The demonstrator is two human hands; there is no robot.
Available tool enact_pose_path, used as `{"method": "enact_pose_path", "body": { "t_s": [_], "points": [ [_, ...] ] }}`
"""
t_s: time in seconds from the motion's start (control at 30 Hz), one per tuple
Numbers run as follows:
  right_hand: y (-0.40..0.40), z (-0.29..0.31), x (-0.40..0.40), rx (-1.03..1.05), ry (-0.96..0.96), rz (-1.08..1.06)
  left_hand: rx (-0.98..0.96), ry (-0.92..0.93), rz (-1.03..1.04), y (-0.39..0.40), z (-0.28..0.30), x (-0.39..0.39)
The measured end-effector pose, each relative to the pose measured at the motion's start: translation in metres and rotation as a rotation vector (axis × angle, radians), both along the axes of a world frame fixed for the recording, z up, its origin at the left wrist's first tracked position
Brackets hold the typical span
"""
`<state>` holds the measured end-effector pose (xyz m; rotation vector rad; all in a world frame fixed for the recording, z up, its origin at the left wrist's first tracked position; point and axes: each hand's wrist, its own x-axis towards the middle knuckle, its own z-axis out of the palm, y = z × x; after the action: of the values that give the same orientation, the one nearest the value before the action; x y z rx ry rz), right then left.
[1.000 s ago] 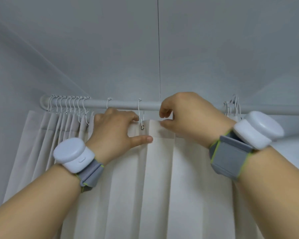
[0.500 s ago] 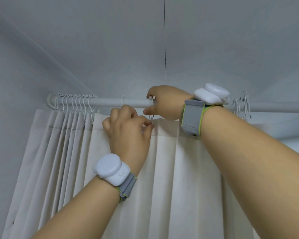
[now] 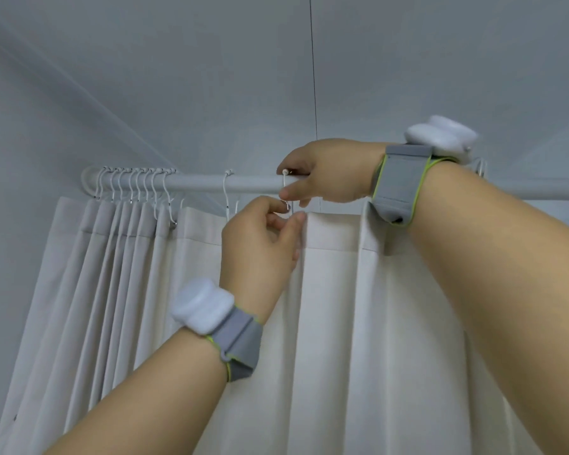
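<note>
Raised nearer the curtain rod [image 3: 204, 184] since the earlier frame: left hand [image 3: 260, 247], by whose curled fingers the top edge of the curtain [image 3: 335, 290] is pinched just under the rod. White curtain hook [image 3: 284, 185] is hung on the rod, gripped by thumb and forefinger of the right hand [image 3: 326, 174].

Ceiling: a flat, pale grey-white painted ceiling [image 3: 424, 60] fills the upper half of the view.
Seam: a thin, dark, straight line [image 3: 312, 77] runs down the ceiling near the middle.
Left wall: a plain pale grey wall [image 3: 17, 198] meets the ceiling along a slanting edge [image 3: 89, 100].
Back wall: a strip of the same pale grey [image 3: 562, 215] shows at the far right.
Light: soft, even and slightly cool, with faint shading along the corner.
</note>
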<state>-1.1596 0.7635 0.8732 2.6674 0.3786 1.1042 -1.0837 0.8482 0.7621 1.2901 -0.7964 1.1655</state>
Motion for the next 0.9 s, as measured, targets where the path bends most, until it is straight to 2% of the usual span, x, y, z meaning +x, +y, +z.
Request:
{"method": "enact_pose_path", "body": {
  "t_s": [0.1,0.27,0.43,0.9],
  "points": [
    [0.000,-0.003,-0.001,0.015,-0.013,0.002,-0.114,0.168,-0.231,-0.004,0.011,-0.001],
    [0.004,-0.005,-0.001,0.042,-0.020,-0.013,-0.175,0.246,-0.342,-0.006,0.009,-0.001],
    [0.004,-0.005,0.000,0.071,-0.021,-0.010,-0.112,0.288,-0.343,-0.004,0.008,0.002],
    [0.007,-0.003,0.010,0.139,-0.112,0.046,-0.176,0.230,-0.257,0.002,0.013,-0.001]
  ]
}}
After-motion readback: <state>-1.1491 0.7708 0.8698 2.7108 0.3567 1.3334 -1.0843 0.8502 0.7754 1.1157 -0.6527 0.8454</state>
